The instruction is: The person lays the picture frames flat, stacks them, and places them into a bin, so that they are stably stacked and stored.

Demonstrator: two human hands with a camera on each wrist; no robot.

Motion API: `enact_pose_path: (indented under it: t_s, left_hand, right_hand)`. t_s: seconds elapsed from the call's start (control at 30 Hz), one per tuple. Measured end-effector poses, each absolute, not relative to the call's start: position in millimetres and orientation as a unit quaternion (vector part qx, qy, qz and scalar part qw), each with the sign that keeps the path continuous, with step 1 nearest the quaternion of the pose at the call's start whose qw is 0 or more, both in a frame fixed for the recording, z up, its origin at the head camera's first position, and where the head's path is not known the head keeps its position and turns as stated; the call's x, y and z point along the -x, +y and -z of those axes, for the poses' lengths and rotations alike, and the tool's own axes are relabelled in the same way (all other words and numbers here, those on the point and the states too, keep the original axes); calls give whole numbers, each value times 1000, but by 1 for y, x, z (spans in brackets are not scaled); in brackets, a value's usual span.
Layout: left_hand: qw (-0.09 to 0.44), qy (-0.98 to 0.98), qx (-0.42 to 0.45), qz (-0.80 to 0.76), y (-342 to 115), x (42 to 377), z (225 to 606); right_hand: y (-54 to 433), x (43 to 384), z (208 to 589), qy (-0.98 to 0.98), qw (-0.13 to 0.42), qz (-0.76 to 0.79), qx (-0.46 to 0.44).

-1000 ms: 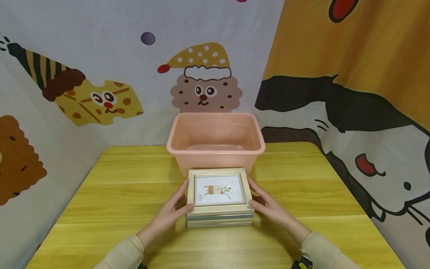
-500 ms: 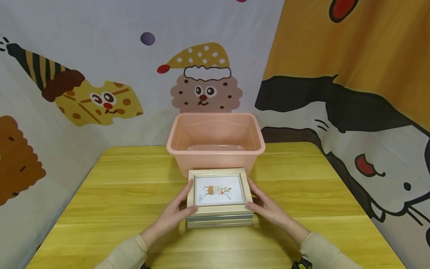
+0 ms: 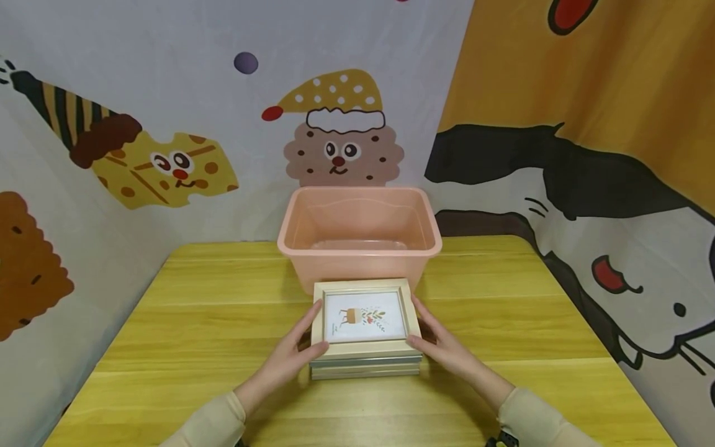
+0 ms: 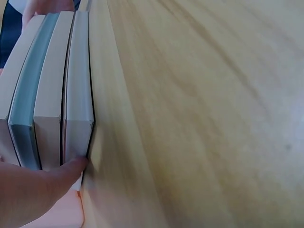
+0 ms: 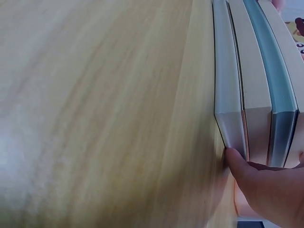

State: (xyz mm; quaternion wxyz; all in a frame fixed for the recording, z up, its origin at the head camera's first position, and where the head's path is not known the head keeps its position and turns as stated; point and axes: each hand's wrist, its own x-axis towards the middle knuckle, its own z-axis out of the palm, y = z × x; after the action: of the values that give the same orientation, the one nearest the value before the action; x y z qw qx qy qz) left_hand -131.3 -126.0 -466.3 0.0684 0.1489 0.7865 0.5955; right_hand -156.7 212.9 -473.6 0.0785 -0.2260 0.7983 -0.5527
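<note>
A stack of several picture frames point(image 3: 365, 349) lies flat in front of the pink bin. On top is a cream frame point(image 3: 322, 320) around a white print of a plant and a small stool-like shape. A pale blue frame point(image 4: 35, 80) sits under it, then a cream and a whitish one. My left hand point(image 3: 287, 352) grips the stack's left side, thumb on the near corner of the top frame. My right hand point(image 3: 447, 344) grips the right side the same way. In both wrist views a finger reaches down the stack to the bottom frame, beside the table.
Right behind the stack stands the pink bin point(image 3: 360, 264), with nothing in it. The wood-grain table point(image 3: 212, 310) extends to both sides. A cartoon-printed cloth point(image 3: 223, 112) hangs behind and around it.
Both thumbs have slid slightly inward over the top frame's near corners, and the left hand has shifted a little to the right. The stack and bin have stayed put.
</note>
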Motion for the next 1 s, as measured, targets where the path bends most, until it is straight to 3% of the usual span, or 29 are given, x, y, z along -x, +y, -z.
enact_pose_path:
  t_s: [1.0]
  left_hand:
    - [53,786,-140,-599,-126,131,469]
  right_hand:
    - [209,152,476,761,108,601,220]
